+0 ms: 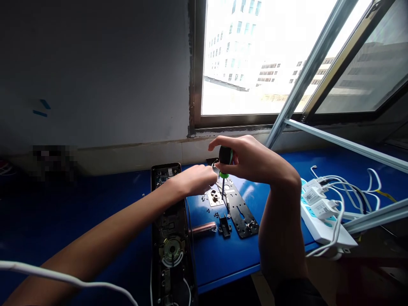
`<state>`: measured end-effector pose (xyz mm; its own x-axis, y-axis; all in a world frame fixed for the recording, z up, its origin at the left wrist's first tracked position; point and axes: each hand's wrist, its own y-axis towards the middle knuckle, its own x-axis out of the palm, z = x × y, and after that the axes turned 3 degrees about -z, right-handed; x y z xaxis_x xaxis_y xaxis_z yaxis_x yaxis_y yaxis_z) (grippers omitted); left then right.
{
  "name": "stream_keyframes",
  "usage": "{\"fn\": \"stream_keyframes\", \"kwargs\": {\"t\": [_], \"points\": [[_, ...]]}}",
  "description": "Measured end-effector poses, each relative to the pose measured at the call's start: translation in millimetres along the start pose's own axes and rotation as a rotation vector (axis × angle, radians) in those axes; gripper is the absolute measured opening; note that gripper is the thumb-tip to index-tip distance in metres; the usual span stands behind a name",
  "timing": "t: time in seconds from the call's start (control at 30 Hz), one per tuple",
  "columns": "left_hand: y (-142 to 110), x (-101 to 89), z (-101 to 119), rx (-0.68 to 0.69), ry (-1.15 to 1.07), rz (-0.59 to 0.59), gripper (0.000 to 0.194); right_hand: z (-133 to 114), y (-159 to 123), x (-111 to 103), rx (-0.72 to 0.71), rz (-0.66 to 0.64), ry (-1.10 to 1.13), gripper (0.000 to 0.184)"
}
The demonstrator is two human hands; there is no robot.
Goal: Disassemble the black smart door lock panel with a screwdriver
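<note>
head view: right hand clamped on green-handled screwdriver, tip over black mounting plate on blue bench; left hand just beside it, grip unclear.

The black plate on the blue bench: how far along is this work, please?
Done: the door-lock body seems opened, its circuit board showing. In hand: the right hand holds a green-handled screwdriver over the black plate, the left hand beside it. Remaining: small screws lie loose near a silver square plate.
</note>
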<state>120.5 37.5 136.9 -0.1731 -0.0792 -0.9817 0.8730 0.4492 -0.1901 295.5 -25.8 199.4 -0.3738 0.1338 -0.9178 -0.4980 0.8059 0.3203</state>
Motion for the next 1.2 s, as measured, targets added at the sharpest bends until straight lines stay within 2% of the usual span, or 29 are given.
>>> {"fn": "stream_keyframes", "kwargs": {"t": [0.07, 0.23, 0.3, 0.37, 0.47, 0.57, 0.63, 0.73, 0.9, 1.07, 1.2], "points": [[-23.2, -2.6, -5.6, 0.004, -0.022, 0.135, 0.015, -2.6, 0.4, -0.3, -0.022, 0.027, 0.027, 0.033], [-87.8, 12.1, -28.9, 0.037, -0.060, 0.661, 0.018, -20.1, 2.8, 2.6, -0.085, 0.160, 0.194, 0.038], [-108.7, 20.4, -38.8, 0.029, -0.076, 0.779, 0.019, -29.3, 5.9, 6.3, -0.133, 0.247, 0.264, 0.040], [-124.5, 26.7, -48.8, 0.020, -0.092, 0.832, 0.019, -38.3, 10.9, 11.7, -0.193, 0.345, 0.323, 0.042], [-139.5, 32.0, -62.6, -0.015, -0.142, 0.809, 0.021, -50.1, 21.0, 21.8, -0.245, 0.457, 0.394, 0.046], [-147.6, 33.2, -72.0, -0.047, -0.240, 0.702, 0.026, -58.9, 31.7, 32.0, -0.258, 0.569, 0.417, 0.046], [-150.6, 32.8, -74.9, -0.049, -0.301, 0.646, 0.028, -62.5, 38.3, 37.6, -0.265, 0.653, 0.402, 0.042], [-151.4, 32.6, -75.4, -0.039, -0.344, 0.625, 0.027, -64.5, 47.0, 43.7, -0.290, 0.731, 0.342, 0.040], [-142.0, 36.4, -70.0, -0.070, -0.339, 0.617, 0.033, -63.9, 56.7, 52.4, -0.323, 0.790, 0.258, 0.045], [-130.0, 42.5, -65.3, -0.074, -0.340, 0.603, 0.035, -61.9, 58.2, 58.7, -0.354, 0.773, 0.213, 0.049], [-124.7, 47.4, -64.2, -0.066, -0.379, 0.598, 0.036, -60.5, 57.0, 59.2, -0.333, 0.770, 0.182, 0.044]]}}
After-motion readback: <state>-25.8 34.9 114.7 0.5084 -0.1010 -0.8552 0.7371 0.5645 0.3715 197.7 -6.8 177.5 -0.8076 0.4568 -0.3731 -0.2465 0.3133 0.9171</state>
